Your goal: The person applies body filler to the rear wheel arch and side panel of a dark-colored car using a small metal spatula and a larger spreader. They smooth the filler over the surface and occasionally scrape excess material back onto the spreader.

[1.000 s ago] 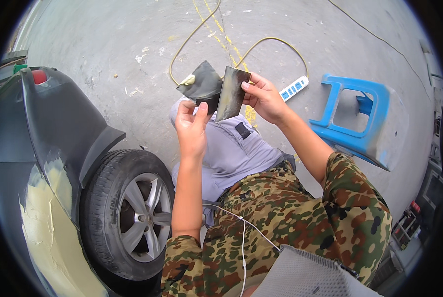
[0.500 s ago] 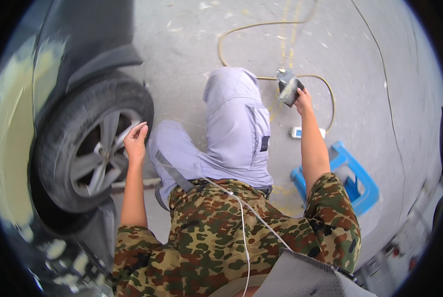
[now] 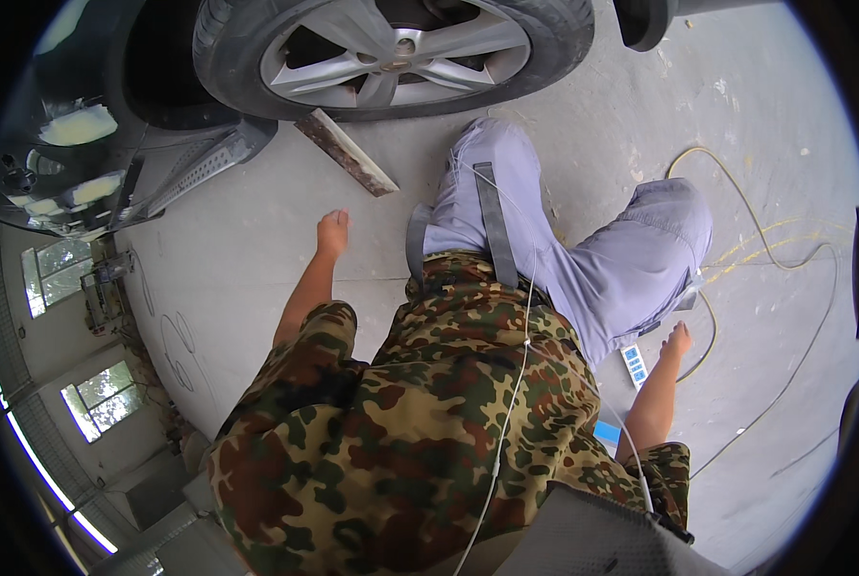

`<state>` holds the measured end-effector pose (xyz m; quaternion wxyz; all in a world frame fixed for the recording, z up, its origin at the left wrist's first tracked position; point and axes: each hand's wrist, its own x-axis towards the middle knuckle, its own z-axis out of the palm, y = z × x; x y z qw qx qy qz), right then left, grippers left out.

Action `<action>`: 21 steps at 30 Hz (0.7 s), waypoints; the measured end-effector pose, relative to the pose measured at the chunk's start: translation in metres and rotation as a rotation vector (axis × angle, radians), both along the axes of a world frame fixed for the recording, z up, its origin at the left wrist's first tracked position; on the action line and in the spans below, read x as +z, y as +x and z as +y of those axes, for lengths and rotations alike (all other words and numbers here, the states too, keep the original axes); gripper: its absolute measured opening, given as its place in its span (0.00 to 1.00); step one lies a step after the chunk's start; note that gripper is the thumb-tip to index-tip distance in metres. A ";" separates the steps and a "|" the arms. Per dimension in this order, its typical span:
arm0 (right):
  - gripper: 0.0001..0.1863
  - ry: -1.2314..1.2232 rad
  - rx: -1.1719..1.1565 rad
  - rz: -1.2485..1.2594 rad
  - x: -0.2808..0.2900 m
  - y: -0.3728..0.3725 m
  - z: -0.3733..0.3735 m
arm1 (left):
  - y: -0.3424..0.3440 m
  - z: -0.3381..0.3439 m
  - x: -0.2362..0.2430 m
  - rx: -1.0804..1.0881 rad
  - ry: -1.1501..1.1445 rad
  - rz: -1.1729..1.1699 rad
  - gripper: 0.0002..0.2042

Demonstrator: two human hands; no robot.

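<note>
Hands both rest low by the concrete floor [image 3: 256, 259], one on each side of the person's body. The left hand [image 3: 332, 233] reaches forward on a straight arm, fingers drawn together and pointing down, seemingly pressed on the bare floor; it holds nothing. Just beyond it lies a short rusty wooden wedge [image 3: 346, 152], apart from the hand, its far end under the tyre of the car wheel [image 3: 391, 53] with silver spokes. The right hand [image 3: 677, 339] hangs beside the bent knee of the grey trousers [image 3: 631, 259], fingers loosely together; whether it touches the floor cannot be told, and it grips nothing visible. Close to it on the floor lies a white power strip [image 3: 633, 365], with a yellow cable [image 3: 765, 240] looping past it.

Half a second ago the left hand was raised against the tyre, and the right hand held a dark grey power tool out over the floor. Now the wheel sits at the top of the view, the left hand is off the tyre and down near the floor, and the tool is out of sight.
</note>
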<state>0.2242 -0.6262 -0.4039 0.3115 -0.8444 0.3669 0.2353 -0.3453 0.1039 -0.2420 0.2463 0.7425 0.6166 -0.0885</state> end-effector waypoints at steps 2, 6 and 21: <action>0.25 0.019 0.036 -0.014 0.021 -0.007 0.011 | -0.005 0.035 -0.027 -0.043 0.256 -0.080 0.14; 0.24 0.045 0.085 -0.021 0.059 -0.013 0.023 | -0.024 0.106 -0.080 0.174 0.109 -0.034 0.36; 0.15 -0.019 0.427 -0.726 0.159 0.033 0.183 | 0.001 -0.040 -0.058 0.041 0.374 -0.556 0.10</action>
